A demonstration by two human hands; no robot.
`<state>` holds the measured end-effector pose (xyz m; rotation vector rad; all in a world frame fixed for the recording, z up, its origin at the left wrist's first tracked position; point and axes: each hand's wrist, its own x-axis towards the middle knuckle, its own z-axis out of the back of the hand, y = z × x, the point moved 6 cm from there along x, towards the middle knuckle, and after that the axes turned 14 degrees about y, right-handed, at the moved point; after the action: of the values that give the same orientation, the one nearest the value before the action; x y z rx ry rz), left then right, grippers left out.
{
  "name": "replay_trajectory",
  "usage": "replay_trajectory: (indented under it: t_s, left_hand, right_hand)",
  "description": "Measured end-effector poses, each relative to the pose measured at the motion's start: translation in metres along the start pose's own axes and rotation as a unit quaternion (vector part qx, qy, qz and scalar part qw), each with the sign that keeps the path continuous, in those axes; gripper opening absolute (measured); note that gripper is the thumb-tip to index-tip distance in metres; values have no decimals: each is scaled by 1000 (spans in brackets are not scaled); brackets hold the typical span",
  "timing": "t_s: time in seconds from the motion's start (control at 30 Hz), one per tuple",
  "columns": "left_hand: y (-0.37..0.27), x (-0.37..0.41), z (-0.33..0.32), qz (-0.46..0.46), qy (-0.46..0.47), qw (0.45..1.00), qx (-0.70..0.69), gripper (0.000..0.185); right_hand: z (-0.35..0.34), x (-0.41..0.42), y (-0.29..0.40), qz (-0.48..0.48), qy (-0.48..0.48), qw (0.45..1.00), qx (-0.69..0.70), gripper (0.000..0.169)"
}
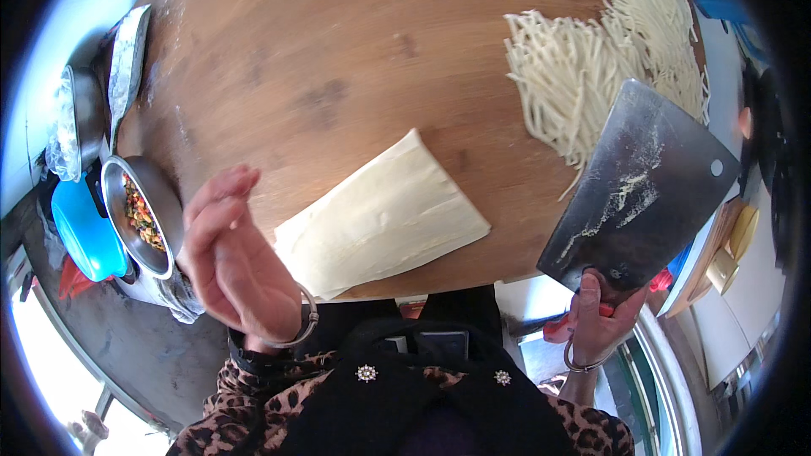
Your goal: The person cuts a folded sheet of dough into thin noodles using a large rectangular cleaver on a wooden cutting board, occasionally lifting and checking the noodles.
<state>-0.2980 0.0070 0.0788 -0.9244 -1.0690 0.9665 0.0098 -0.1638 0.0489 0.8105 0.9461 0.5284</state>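
Note:
My right hand grips the handle of a wide cleaver; its blade is raised, its flat face shows pale dough bits, and a red part shows at the grip. My left hand is lifted beside the left end of a folded sheet of dough, palm turned up and fingers loosely curled, holding nothing. The folded dough lies near the front edge of the wooden board. Behind the cleaver, cut noodles lie in a heap at the right, with more noodles beyond them.
At the left rim stand a steel bowl of diced colourful food, a blue plastic container and another metal bowl with clear plastic. A floury metal scoop lies at the board's left edge. At far right is a wooden board.

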Motion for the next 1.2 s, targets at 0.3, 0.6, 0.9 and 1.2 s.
replay_trajectory:
  t_s: [0.3,0.6,0.9,1.2]
  left_hand:
    - [4,4,24,-28,98,992,74,16]
    - [40,-19,-75,-71,365,914,165,39]
    - [49,-20,-85,-68,373,910,169,36]
    - [51,-18,-83,-74,385,906,158,38]
  right_hand:
    - [-64,-30,38,86,50,974,-205,42]
    - [-92,-9,59,216,103,868,-435,23]
    - [-98,-6,60,179,218,813,-510,22]
    - [-102,-4,65,119,271,814,-499,19]
